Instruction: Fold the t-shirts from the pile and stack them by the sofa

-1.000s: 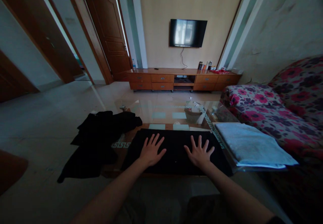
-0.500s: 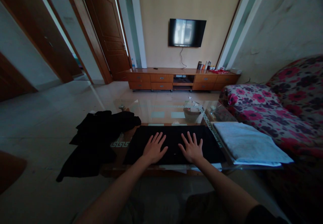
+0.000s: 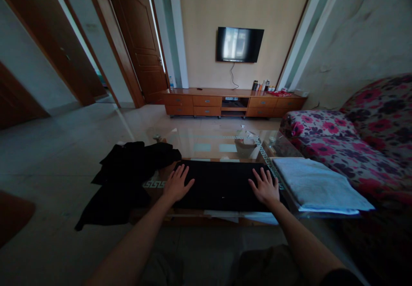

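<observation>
A black folded piece of clothing (image 3: 222, 187) lies flat on the glass coffee table (image 3: 212, 133) in front of me; its exact kind does not show. At its left edge my left hand (image 3: 177, 184) rests palm down, fingers stretched. My right hand (image 3: 264, 186) is spread flat near the right edge of the same cloth. Neither hand grasps anything. Left of the cloth, a loose heap of black clothes (image 3: 128, 170) hangs over the table's side. To the right sits a folded light-blue cloth (image 3: 317, 183).
Beyond the table stands a long wooden TV cabinet (image 3: 207, 100) with several bottles and cans (image 3: 260, 85). A television (image 3: 240, 44) hangs on the wall above. At right is a flowered sofa (image 3: 331, 131). Papers (image 3: 222, 215) show beneath the table's near edge.
Both hands have slid apart over the black cloth, the left one to its left edge and the right one toward its right edge. The view has shifted slightly.
</observation>
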A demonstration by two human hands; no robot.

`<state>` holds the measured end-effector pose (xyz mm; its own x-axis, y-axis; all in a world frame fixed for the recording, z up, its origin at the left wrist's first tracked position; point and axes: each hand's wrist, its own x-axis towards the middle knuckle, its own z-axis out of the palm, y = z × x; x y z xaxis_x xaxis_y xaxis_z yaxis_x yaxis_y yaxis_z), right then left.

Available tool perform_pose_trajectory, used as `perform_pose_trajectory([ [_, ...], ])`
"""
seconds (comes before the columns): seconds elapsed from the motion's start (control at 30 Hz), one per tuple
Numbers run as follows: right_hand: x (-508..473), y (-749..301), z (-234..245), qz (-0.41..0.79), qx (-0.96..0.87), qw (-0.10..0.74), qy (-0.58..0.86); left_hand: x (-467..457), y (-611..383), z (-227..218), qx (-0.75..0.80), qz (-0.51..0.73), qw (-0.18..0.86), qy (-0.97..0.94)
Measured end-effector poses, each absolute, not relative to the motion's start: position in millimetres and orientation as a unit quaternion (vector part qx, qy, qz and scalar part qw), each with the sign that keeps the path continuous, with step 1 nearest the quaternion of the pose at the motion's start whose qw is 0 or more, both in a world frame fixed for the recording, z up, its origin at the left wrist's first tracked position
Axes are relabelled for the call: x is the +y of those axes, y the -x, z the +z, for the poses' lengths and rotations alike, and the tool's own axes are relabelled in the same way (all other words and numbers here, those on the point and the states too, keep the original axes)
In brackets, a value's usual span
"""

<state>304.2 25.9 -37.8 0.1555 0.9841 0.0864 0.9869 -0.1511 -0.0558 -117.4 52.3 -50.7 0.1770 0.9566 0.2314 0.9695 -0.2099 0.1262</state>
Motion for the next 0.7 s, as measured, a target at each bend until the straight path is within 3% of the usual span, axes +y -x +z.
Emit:
perform_pose_trajectory([
  [0.7,27.0,-331.6,-46.1,-0.007,-0.633,0.043,0.773,48.4,128.3,-34.4,-0.673,-0.106,-0.017,0.731],
])
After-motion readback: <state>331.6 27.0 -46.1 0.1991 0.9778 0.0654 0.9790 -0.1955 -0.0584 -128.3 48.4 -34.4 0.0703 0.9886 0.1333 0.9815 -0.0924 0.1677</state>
